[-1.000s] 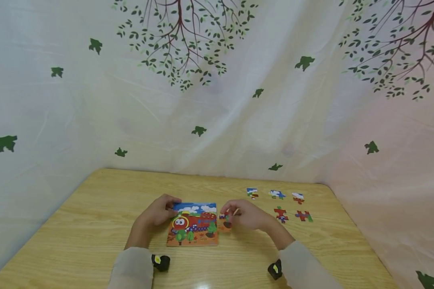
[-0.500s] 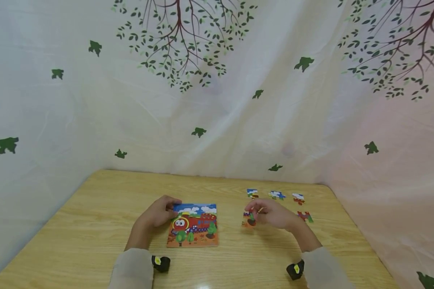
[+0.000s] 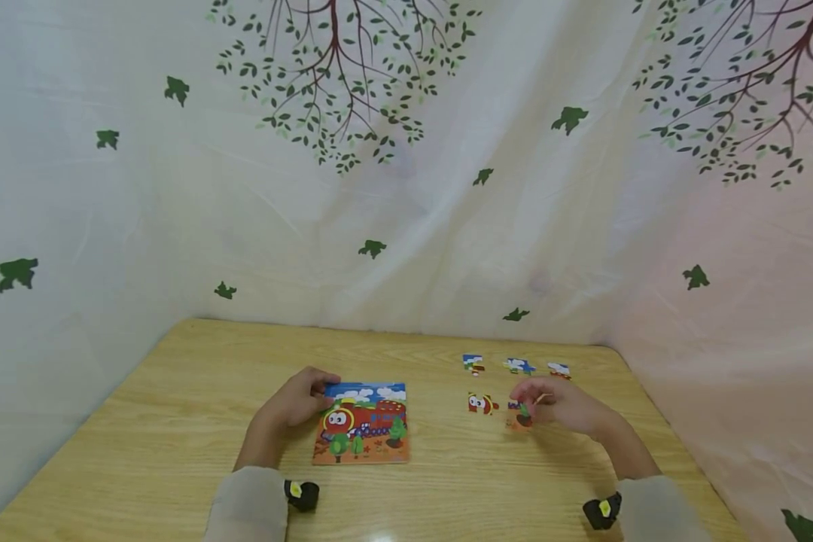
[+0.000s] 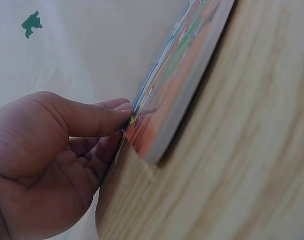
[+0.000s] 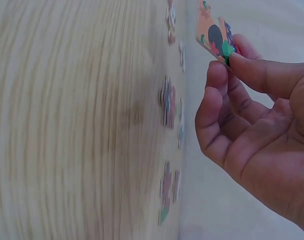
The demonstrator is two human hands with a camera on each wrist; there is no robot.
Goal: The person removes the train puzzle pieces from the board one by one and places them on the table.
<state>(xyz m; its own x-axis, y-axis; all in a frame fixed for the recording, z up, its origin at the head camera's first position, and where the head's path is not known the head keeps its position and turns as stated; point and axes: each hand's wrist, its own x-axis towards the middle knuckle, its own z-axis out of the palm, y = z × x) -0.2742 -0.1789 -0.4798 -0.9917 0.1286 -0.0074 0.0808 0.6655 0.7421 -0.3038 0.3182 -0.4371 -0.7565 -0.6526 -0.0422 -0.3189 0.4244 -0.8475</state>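
A square board with a printed red train lies left of the table's middle. My left hand holds it by its upper left edge; the thumb lies against that edge in the left wrist view. Between thumb and fingertips, my right hand pinches an orange and green jigsaw piece, raised above the table. That same jigsaw piece is tilted in the right wrist view. Left of the right hand, a jigsaw piece with eyes lies on the table.
Along the back right of the wooden table lie a sky piece, a cloud piece and a third jigsaw piece. The right hand hides other pieces in the head view. A leaf-printed curtain hangs behind.
My right hand has carried the orange and green jigsaw piece rightward, away from the board and over the loose pieces. The eye piece has come into sight. My left hand stays on the board.
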